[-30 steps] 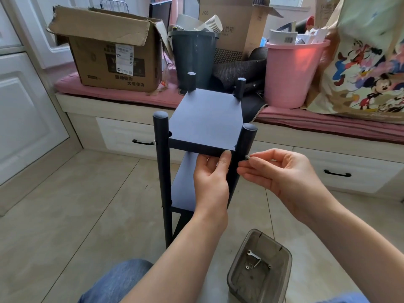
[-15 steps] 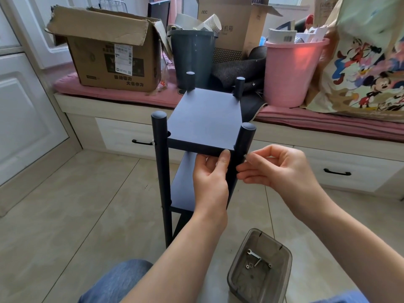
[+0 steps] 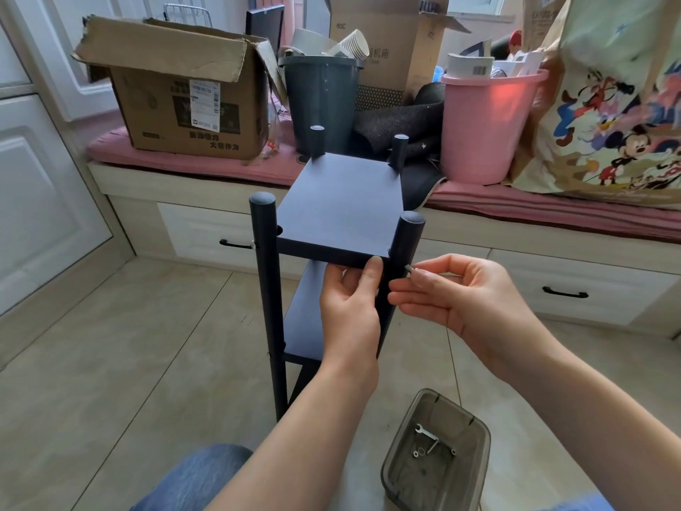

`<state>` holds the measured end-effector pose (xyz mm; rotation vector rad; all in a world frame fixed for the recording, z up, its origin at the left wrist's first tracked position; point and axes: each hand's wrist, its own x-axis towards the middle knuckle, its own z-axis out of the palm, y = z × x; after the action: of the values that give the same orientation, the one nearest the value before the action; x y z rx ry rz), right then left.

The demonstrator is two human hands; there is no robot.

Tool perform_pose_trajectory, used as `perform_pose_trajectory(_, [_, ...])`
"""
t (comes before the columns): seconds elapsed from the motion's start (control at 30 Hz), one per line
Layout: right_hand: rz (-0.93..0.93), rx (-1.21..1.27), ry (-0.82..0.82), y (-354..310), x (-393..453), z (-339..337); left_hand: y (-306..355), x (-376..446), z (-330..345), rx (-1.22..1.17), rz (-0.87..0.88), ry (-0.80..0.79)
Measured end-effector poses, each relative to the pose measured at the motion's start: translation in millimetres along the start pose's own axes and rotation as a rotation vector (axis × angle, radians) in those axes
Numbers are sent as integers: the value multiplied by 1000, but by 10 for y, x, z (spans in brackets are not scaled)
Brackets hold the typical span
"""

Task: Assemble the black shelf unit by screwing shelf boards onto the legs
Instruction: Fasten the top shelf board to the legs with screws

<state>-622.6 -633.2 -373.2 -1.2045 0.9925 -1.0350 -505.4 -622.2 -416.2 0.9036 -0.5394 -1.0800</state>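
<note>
Screw lies horizontal, tip into upright leg.

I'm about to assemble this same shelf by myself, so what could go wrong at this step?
The screw pinched by the right hand is tiny and held at the front right leg; it could slip and fall to the floor. The top shelf board is steadied only by the left hand, so it might shift and throw the hole out of line. The small wrench lies in the plastic container, out of hand.
</note>
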Motion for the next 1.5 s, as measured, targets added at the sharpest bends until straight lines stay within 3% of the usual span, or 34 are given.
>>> perform_pose_trajectory(0.33, [-576,-802,154,190,78,-32,-24,20,10,29,7,26])
perform_pose_trajectory(0.4, [-647,-868,186,200,89,-30,-17,23,6,37,8,20])
perform_pose_trajectory(0.6, [-494,-730,165,151,89,-17,-4,20,-13,37,5,0])
perform_pose_trajectory(0.83, [-4,-201,25,28,58,19,18,8,-23,49,1,-45])
perform_pose_trajectory(0.93, [-38,-211,18,42,55,11,17,6,-26,42,-6,-52])
perform_pose_trajectory(1.1, [-277,-480,26,39,52,-31,28,-2,-28,43,4,-80])
perform_pose_trajectory(1.2, [-291,-536,31,48,63,-39,42,2,-42,53,7,-99])
perform_pose_trajectory(1.27, [-211,-505,25,43,67,-50,54,4,-46,57,9,-110])
perform_pose_trajectory(1.4, [258,52,-162,-13,88,-73,62,-4,-40,63,17,-118])
perform_pose_trajectory(1.5, [225,-47,-171,23,104,-102,72,-5,-34,71,23,-128])
